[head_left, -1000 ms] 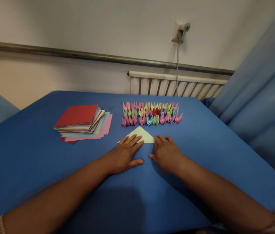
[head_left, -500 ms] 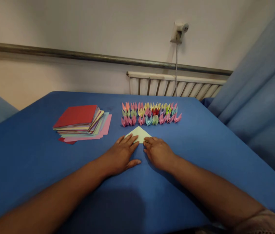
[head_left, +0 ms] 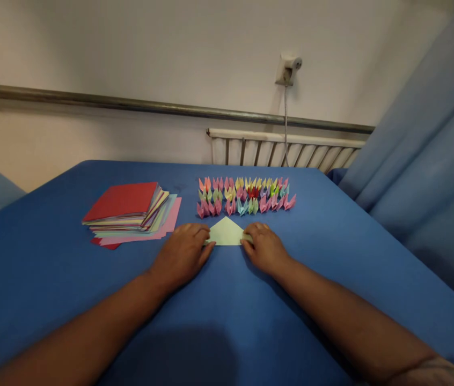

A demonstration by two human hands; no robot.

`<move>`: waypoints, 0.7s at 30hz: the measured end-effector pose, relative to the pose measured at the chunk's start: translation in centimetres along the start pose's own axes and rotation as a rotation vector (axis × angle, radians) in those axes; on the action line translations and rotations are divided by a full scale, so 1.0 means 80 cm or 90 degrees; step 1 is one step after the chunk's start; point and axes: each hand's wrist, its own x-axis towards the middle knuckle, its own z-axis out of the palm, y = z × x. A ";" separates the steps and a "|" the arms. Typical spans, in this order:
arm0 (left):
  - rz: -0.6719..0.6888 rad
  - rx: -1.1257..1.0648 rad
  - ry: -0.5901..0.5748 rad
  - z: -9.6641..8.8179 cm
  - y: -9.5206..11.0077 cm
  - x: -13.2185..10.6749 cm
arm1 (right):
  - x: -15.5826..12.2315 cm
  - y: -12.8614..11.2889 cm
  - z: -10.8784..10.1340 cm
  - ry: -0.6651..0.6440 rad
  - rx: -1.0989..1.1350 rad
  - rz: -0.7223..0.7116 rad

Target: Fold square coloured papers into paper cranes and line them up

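Observation:
A pale green sheet of origami paper (head_left: 226, 232), folded into a triangle with its point away from me, lies on the blue table (head_left: 211, 305). My left hand (head_left: 183, 249) grips its left corner between thumb and curled fingers. At the opposite corner, my right hand (head_left: 265, 246) pinches the paper in the same way. Both corners are hidden under my fingers. Just beyond the triangle stand three rows of small folded paper cranes (head_left: 247, 197) in pink, yellow, green, red and blue.
To the left sits a stack of coloured paper (head_left: 124, 201) with a red sheet on top. Behind the table are a metal rail (head_left: 130, 103), a radiator (head_left: 287, 140) and a wall socket (head_left: 287, 69) with a cord. A blue curtain (head_left: 424, 128) hangs at the right.
My left hand has slid left from lying on the paper to gripping its left corner. My right hand has shifted slightly outward and now pinches the right corner. The camera view tilted up slightly.

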 end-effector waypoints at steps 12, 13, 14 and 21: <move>-0.080 -0.275 0.048 0.019 0.003 0.001 | 0.007 0.011 0.016 0.051 0.172 -0.037; -0.087 -0.270 0.069 0.017 0.004 0.000 | 0.005 0.009 0.012 0.067 0.178 -0.076; -0.092 -0.261 0.082 0.015 0.004 0.000 | 0.002 0.005 0.006 0.080 0.179 -0.119; 0.017 -0.177 0.064 0.008 0.003 -0.007 | -0.022 -0.017 -0.027 0.054 0.230 -0.317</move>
